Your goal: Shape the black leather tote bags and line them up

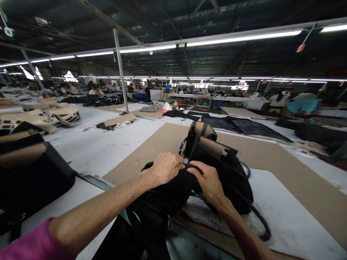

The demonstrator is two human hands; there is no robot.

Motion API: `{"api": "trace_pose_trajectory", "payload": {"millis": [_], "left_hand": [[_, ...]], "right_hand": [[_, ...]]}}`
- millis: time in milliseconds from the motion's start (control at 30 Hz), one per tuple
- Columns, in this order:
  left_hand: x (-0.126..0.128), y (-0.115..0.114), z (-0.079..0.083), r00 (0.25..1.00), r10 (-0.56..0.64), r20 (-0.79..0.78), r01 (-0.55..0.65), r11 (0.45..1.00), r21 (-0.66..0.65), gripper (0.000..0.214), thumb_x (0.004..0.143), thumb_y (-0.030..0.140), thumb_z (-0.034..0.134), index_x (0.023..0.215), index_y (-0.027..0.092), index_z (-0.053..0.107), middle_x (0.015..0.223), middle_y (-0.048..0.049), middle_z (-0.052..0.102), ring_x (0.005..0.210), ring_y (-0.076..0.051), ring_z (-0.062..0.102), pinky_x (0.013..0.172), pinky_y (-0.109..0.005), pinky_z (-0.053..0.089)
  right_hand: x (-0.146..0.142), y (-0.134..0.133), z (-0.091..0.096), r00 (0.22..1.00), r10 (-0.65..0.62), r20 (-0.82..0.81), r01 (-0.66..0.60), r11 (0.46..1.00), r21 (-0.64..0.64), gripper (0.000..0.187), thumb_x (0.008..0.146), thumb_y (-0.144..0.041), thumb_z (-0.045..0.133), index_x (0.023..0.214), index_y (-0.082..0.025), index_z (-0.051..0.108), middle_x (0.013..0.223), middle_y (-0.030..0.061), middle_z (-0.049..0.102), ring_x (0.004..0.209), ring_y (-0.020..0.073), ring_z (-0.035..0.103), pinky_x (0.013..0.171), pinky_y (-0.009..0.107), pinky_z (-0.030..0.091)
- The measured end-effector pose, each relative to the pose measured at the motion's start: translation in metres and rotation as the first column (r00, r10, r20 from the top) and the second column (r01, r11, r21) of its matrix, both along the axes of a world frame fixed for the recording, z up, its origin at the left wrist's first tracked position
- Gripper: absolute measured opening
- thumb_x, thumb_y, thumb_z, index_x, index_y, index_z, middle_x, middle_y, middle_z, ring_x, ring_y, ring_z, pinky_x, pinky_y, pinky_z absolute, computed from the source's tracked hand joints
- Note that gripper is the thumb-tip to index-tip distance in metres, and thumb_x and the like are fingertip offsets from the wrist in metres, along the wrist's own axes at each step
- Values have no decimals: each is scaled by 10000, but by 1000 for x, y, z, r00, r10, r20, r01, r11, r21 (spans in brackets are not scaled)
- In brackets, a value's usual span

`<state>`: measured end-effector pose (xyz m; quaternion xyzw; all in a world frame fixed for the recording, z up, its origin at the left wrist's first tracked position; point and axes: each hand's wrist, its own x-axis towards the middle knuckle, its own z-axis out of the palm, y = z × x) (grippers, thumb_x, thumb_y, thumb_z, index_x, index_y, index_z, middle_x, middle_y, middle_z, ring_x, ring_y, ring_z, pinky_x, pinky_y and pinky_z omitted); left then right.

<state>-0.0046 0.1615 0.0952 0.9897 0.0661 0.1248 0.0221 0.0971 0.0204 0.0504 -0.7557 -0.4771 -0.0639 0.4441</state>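
A black bag (225, 173) with a tan lining lies on the brown board (284, 159) before me. My left hand (165, 168) is closed on the bag's black upper edge. My right hand (210, 182) pinches the same black edge just to the right, fingers pressed together. The two hands almost touch. A dark strap (261, 220) loops out from under the bag onto white sheeting. My left arm wears a pink sleeve (29, 245).
A black stack (29, 173) with tan cardboard sits at the left. Cardboard pattern pieces (48, 117) lie at the far left, black fabric (244, 126) behind the bag. People work at distant tables; one in a teal top (303, 106) leans at the right.
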Motion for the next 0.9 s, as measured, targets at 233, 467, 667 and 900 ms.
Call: {"api": "trace_pose_trajectory", "payload": {"millis": [233, 467, 667, 900], "left_hand": [[0, -9, 7, 1000, -17, -7, 17, 999, -39, 229, 808, 235, 399, 664, 204, 574, 730, -12, 615, 731, -153, 571, 612, -230, 355], [0, -9, 9, 996, -91, -16, 87, 982, -169, 322, 830, 247, 317, 671, 217, 596, 720, -5, 618, 711, -144, 558, 659, -223, 370], [-4, -6, 8, 996, -88, 17, 89, 941, -327, 262, 787, 325, 378, 685, 220, 595, 705, 7, 630, 686, -149, 566, 628, -202, 402], [-18, -6, 13, 877, 264, 402, -43, 876, -481, 250, 754, 434, 410, 836, 209, 479, 828, 16, 573, 749, -130, 533, 506, -157, 402]], "right_hand": [[-5, -3, 13, 945, -42, 324, 95, 984, -150, 328, 883, -325, 353, 663, -187, 554, 659, -4, 602, 636, 127, 548, 613, 236, 364], [-10, 0, 22, 831, 105, 547, 92, 943, -321, 285, 854, -397, 369, 724, -192, 518, 706, -4, 617, 628, 130, 559, 544, 241, 328], [-13, -2, 28, 849, 80, 522, 151, 910, -385, 309, 856, -412, 358, 727, -199, 541, 682, 10, 632, 614, 166, 582, 512, 254, 336], [-34, 14, 41, 789, 195, 582, 51, 924, -379, 220, 846, -364, 391, 815, -187, 518, 740, 13, 642, 706, 189, 594, 663, 325, 412]]}}
